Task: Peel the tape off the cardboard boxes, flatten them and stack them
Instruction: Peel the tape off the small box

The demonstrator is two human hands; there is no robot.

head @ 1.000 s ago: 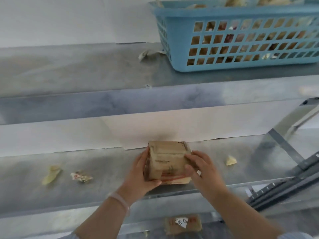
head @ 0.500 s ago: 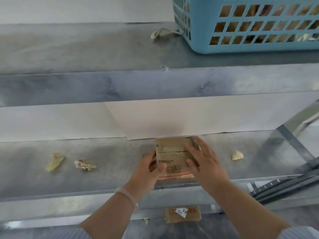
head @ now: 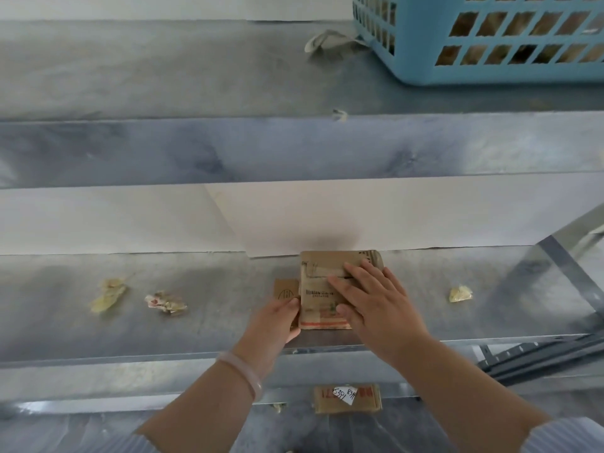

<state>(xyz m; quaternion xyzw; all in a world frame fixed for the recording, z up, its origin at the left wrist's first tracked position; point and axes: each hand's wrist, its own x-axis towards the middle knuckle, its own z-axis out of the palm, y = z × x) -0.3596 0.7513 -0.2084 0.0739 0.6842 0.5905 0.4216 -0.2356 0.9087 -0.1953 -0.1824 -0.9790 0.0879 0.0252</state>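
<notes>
Head view, flattened cardboard box (head: 318,291) under right hand (head: 376,302), left hand (head: 277,325) at its edge

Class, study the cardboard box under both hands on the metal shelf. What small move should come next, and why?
Probably press the right hand straight down to finish flattening the cardboard box. It lies nearly flat on the shelf with the palm spread over it, while the left hand steadies its left edge, where a flap sticks out.

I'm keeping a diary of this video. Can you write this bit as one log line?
step: flattening | right hand: flat on cardboard box | left hand: at its left edge | place: metal shelf | box: nearly flat
</notes>
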